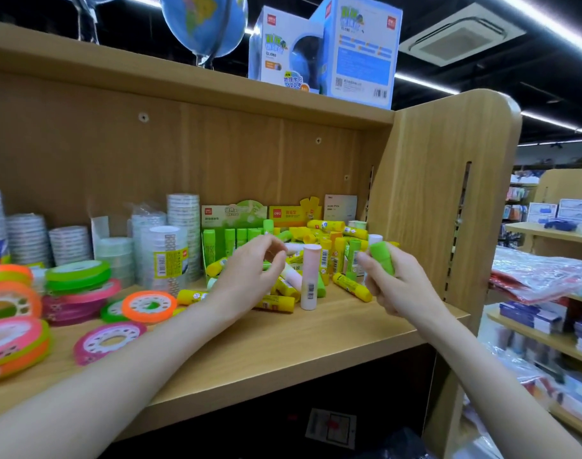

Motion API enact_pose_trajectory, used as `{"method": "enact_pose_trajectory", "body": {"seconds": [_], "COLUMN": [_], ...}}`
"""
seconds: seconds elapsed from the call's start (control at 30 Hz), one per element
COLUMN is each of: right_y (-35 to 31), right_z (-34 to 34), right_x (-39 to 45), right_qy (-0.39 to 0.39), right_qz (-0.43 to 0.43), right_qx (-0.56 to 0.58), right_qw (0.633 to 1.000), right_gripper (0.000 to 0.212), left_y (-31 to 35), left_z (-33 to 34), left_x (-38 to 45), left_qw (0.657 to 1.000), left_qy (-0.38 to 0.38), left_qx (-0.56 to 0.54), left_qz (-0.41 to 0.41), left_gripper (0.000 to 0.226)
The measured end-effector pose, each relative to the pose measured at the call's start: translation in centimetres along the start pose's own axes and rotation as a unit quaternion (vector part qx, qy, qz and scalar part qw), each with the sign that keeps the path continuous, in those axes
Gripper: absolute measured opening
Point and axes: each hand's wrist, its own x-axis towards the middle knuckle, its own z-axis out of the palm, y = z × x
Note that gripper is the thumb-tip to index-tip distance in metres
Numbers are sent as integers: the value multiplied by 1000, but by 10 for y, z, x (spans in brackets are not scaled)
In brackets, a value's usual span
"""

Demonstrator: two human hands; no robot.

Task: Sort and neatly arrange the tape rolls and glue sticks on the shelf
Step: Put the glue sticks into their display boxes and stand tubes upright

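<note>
A person's two bare arms reach over a wooden shelf [283,346] in a stationery shop. The right hand [395,286], at 3 o'clock, has its fingers curled around a green glue stick [382,256], held tilted above the board. The left hand [250,276], near centre, hovers over a jumbled heap of yellow and green glue sticks [349,286], fingers loosely bent and apart, holding nothing that can be seen. A pale pink glue stick [310,276] stands upright between the hands. At 9 o'clock lie flat coloured tape rolls [149,306]; behind them rise stacks of clear tape rolls [170,256]. Display boxes [235,213] line the back at 12 o'clock, with globe boxes [359,51] on top.
</note>
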Motion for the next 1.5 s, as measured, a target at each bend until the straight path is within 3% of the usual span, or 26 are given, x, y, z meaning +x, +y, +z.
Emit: {"method": "enact_pose_trajectory", "body": {"seconds": [0.1, 0.2, 0.33, 0.43, 0.53, 0.6, 0.7, 0.77, 0.87, 0.93, 1.0, 1.17, 1.33, 1.5], "right_y": [-21, -47, -71, -71, -61, -56, -52, -49, -56, -60, -62, -45, -50, -54], "right_z": [14, 37, 82, 121, 151, 163, 174, 174, 164, 155, 151, 149, 150, 165], "right_x": [3, 19, 36, 61, 89, 100, 106, 107, 107, 105, 97, 73, 83, 107], "right_qy": [-32, -109, -148, -142, -252, -311, -311, -268, -91, -20, -47, -182, -130, -152], "right_qz": [37, 130, 36, -51, -103, -94, -91, -117, -134, -107, -58, 10, 98, 61], "right_qx": [20, 98, 11, -144, -260, -282, -279, -269, -182, -92, -38, -142, 4, -58], "right_qw": [999, 981, 988, 978, 926, 903, 904, 918, 970, 990, 996, 973, 987, 985], "right_gripper": [34, 27, 10, 21, 46, 56, 63, 55, 23, 15, 16, 20, 13, 1], "left_y": [-15, -45, -63, -57, -53, -51, -52, -53, -52, -51, -48, -46, -55, -59], "left_z": [-26, -58, -76, -72, -73, -77, -78, -76, -76, -76, -76, -73, -69, -69], "left_x": [-12, -26, -35, -38, -42, -43, -42, -41, -42, -42, -41, -44, -45, -44], "left_qw": [980, 945, 940, 936, 926, 927, 928, 931, 933, 932, 935, 937, 938, 933], "left_qy": [-70, -151, -192, -212, -235, -236, -225, -218, -214, -209, -191, -162, -210, -262], "left_qx": [180, 288, 282, 279, 293, 288, 294, 291, 284, 289, 286, 292, 273, 234], "left_qz": [56, 28, 15, -17, -45, -50, -45, -41, -46, -62, -89, -102, -42, -74], "left_gripper": [52, 82, 103, 94, 53, 42, 40, 40, 39, 37, 34, 53, 45, 49]}}
